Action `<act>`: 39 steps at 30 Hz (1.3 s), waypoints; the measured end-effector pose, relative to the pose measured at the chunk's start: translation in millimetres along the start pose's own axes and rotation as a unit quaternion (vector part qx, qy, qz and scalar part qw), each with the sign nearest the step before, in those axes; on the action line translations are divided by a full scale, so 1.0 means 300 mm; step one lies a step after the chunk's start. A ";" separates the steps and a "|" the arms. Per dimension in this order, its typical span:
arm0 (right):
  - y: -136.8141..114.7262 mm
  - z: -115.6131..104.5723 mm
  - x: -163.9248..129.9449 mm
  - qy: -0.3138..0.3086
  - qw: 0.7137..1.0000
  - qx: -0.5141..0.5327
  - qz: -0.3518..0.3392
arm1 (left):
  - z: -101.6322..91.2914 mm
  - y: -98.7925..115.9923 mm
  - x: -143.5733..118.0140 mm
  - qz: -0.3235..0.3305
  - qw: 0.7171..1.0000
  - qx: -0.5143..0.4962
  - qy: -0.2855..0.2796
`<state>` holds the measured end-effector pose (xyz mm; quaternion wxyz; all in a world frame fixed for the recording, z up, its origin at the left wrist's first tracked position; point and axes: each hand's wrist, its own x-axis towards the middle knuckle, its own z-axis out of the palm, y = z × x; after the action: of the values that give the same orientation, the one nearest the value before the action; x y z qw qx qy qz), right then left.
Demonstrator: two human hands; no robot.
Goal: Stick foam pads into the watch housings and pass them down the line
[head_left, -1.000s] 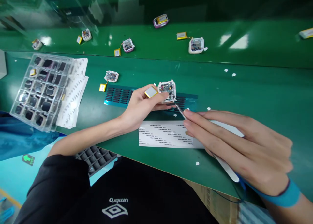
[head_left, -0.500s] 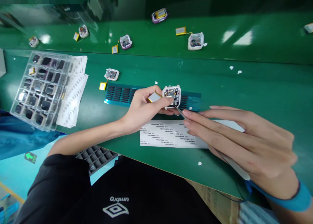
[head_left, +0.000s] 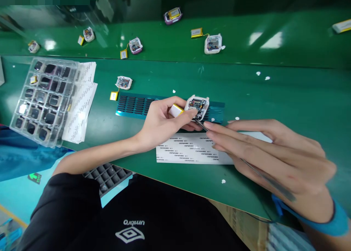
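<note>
Tweezers (head_left: 248,166) pinched in the right hand (head_left: 274,159) probe the open casing (head_left: 197,107); left hand (head_left: 161,121) fingers grip it and its battery (head_left: 176,110) — best kept steady, tips light.

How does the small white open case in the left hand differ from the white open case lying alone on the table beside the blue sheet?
The held case is off the table, tilted, gripped by the left hand, with the tweezers in the right hand at its edge. The lying case rests flat, untouched. The held case's yellow battery is under the thumb; the lying case's battery lies beside it on the table. Both are white with open electronics.
</note>
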<state>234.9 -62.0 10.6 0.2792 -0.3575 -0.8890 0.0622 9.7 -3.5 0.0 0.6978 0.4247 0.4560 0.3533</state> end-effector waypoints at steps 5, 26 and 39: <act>-0.002 0.023 -0.003 0.067 0.998 0.016 0.004 | -0.007 0.002 -0.001 0.042 0.999 0.026 -0.001; -0.006 -0.001 -0.010 0.093 0.992 -0.058 -0.059 | -0.508 0.274 0.405 0.116 0.680 0.707 0.155; -0.012 -0.035 0.008 0.126 0.976 -0.141 -0.109 | -0.461 0.350 0.161 0.080 0.628 0.774 0.012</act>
<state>237.0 -63.9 21.7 0.3408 -0.2994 -0.8801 -0.1402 -114.6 117.5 48.9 0.0757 0.8389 0.5344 -0.0700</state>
